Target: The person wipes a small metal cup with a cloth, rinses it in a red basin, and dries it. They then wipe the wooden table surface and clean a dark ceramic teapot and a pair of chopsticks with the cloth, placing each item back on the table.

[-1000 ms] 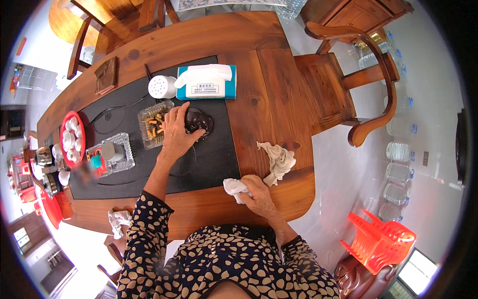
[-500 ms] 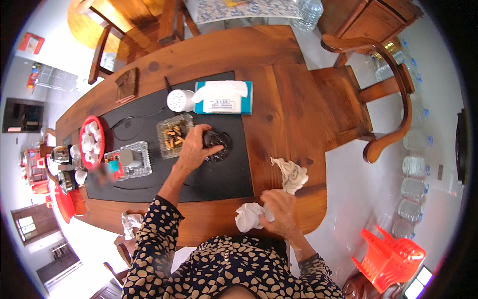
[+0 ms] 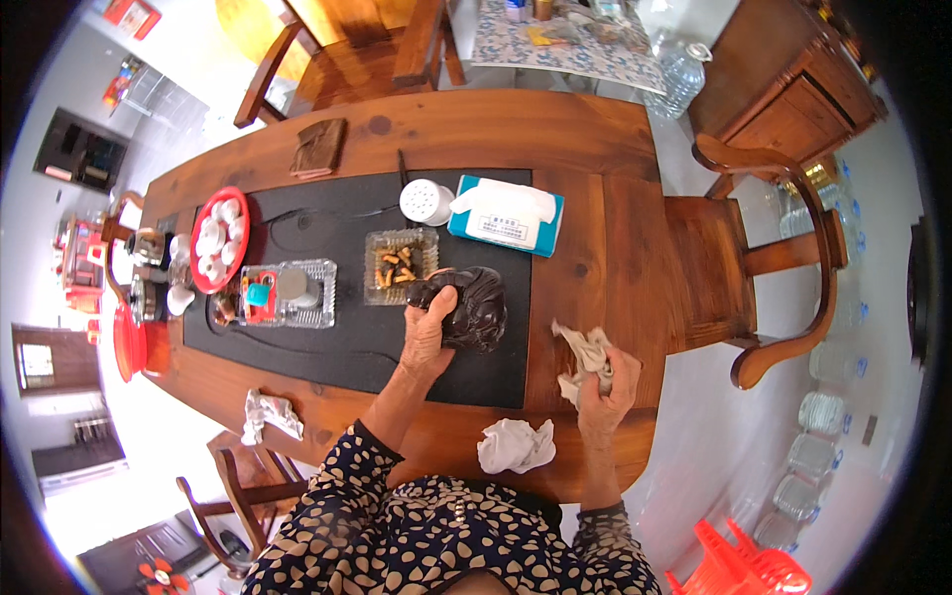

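Note:
A glossy, dark carved ornament [image 3: 478, 312] with a rounded, ridged body is in my left hand [image 3: 428, 332], thumb pressed on top of it. It appears tilted over the black inlaid panel, just beside the glass ashtray [image 3: 371, 290] full of cigarette butts. Its underside is hidden. My right hand [image 3: 607, 389] pinches a crumpled beige cloth [image 3: 585, 355] over the wooden part of the table. Between my forearms, near the table's front edge, lies a crumpled white cloth [image 3: 516, 446].
On the wooden table [image 3: 605, 268] stand a blue-and-white tissue pack [image 3: 506, 215], a white perforated canister [image 3: 426, 202], a glass tray [image 3: 322, 315] and a red tray [image 3: 248, 213] of white cups. A brown folded item [image 3: 318, 149] lies behind; crumpled paper [image 3: 270, 416] sits left. A wooden chair [image 3: 709, 268] stands right.
My left hand has gripped the dark ornament and shifted it nearer to me. My right hand has left the white cloth and taken up the beige cloth. The view has shifted.

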Demonstrator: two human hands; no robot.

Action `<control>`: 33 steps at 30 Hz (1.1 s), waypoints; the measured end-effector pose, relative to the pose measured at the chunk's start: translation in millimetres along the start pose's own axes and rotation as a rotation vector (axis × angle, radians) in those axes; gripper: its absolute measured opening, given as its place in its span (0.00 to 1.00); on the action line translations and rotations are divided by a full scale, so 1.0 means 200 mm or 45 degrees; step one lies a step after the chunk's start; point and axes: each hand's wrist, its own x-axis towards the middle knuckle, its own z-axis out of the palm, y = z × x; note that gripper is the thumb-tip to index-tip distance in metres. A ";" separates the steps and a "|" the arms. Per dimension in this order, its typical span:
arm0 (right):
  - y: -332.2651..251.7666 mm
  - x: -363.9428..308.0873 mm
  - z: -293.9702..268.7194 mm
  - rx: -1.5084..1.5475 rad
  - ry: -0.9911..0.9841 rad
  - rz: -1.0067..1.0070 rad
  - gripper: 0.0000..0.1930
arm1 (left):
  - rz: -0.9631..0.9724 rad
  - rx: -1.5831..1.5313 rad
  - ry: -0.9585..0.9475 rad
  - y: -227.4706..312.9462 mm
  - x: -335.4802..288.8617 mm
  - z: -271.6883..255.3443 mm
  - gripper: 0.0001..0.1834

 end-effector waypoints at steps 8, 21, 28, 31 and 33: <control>-0.71 0.21 0.31 -0.074 -0.314 -0.776 0.22 | -0.050 -0.321 0.104 -0.03 -0.30 -0.01 0.15; -0.97 0.01 0.16 0.150 -1.116 -1.097 0.19 | 0.167 -0.202 0.045 0.26 -0.64 -0.24 0.20; -1.30 -0.22 0.41 -0.248 -0.599 -1.120 0.17 | 0.300 -0.109 -0.057 0.35 -0.63 -0.37 0.24; -1.34 -0.28 0.43 -0.304 -0.601 -1.204 0.16 | 0.293 -0.092 -0.040 0.51 -0.73 -0.32 0.23; -1.38 -0.33 0.43 -0.264 -0.647 -1.298 0.15 | 0.298 -0.060 0.015 0.60 -0.78 -0.33 0.22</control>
